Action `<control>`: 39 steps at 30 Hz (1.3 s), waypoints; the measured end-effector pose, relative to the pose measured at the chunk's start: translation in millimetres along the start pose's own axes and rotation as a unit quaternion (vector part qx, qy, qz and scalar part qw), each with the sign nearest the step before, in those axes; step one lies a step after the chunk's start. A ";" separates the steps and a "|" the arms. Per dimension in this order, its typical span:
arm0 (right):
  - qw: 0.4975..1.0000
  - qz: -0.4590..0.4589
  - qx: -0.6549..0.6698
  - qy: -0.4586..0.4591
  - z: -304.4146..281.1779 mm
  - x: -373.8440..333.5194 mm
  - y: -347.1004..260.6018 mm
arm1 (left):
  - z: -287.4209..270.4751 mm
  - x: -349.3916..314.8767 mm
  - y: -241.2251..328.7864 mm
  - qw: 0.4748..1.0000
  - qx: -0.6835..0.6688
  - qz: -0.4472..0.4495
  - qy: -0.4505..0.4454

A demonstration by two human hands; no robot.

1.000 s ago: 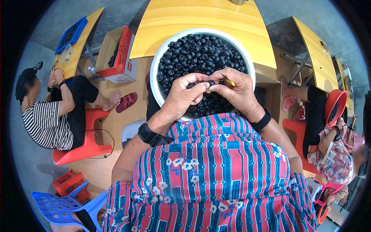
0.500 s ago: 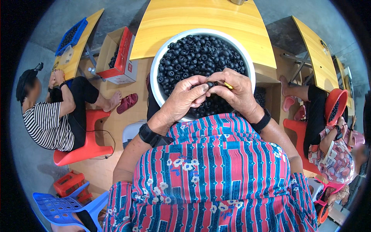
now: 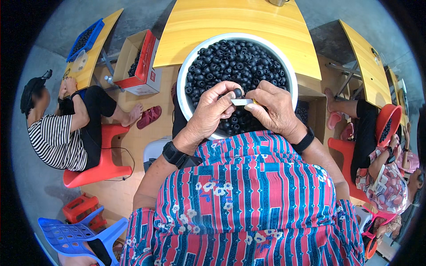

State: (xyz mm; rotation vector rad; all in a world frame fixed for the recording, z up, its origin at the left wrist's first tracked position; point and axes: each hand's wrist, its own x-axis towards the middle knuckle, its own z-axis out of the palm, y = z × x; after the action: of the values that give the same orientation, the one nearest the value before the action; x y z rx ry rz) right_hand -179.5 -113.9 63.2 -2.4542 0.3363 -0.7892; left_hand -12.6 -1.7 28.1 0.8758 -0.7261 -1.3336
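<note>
My left hand (image 3: 209, 110) is closed, pinching a small round black piece (image 3: 238, 92) between thumb and fingers. In my right hand (image 3: 276, 109) is a small knife (image 3: 241, 102) with a short pale blade and a bit of yellow handle showing. The blade lies just below the black piece, its tip by my left thumb; whether it touches the piece I cannot tell. Both hands are over a wide, light-coloured basin (image 3: 182, 84) heaped with small black ring-like pieces (image 3: 235, 57), many with a hole through them. My forearms hide its near part.
Beyond the basin stands a yellow wooden table (image 3: 235, 20). A red-and-white carton (image 3: 148, 73) with black pieces sits to the left, near a co-worker (image 3: 62, 133) on a red stool. At right, another person holds a red basin (image 3: 396, 113). A blue chair (image 3: 73, 235) stands lower left.
My hands have moved slightly apart. The knife blade now shows plainly between them, where before mostly its yellow handle showed. The black piece stays in my left fingers.
</note>
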 end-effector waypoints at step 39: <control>0.994 0.095 -0.014 0.045 7.8 2.4 12.4 | -2.0 -2.9 0.6 0.999 0.016 -0.006 -0.043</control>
State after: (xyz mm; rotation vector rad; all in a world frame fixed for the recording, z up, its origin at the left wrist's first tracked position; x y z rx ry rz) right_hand -173.8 -121.9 52.1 -2.3740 0.6090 -0.8197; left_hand -10.9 1.4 27.8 0.8546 -0.8124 -1.3807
